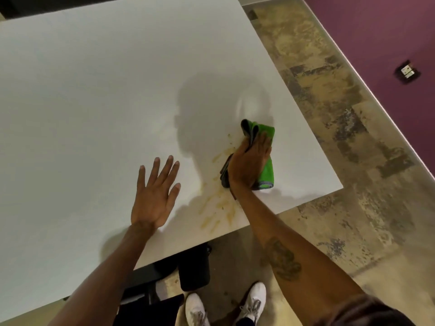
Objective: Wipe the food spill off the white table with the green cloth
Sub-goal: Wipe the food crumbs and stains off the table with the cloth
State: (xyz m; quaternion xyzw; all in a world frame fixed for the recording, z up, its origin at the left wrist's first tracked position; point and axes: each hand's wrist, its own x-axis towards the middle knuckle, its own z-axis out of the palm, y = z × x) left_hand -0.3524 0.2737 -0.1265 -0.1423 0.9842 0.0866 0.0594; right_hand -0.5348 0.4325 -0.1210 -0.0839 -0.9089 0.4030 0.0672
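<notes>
The white tabletop (94, 95) fills most of the view, and its near right corner is the part that matters. There the food spill (217, 209) lies as yellowish streaks and crumbs, reaching from the front edge of the tabletop up toward the cloth.

The green cloth (264, 158) lies bunched on the tabletop just behind the spill, with its long axis running away from the person. The right hand (249, 164) presses flat on top of it; its grip is not pinching, the fingers lie together over the folds and hold the cloth down.

The left hand (155, 196) rests flat on the tabletop, to the left of the spill, fingers spread, holding nothing.

Most of the streaks lie nearer to the person than the cloth and a little to its left. So I judge that the next stroke must pull the cloth back toward the front edge, and the right hand is already placed for this.
</notes>
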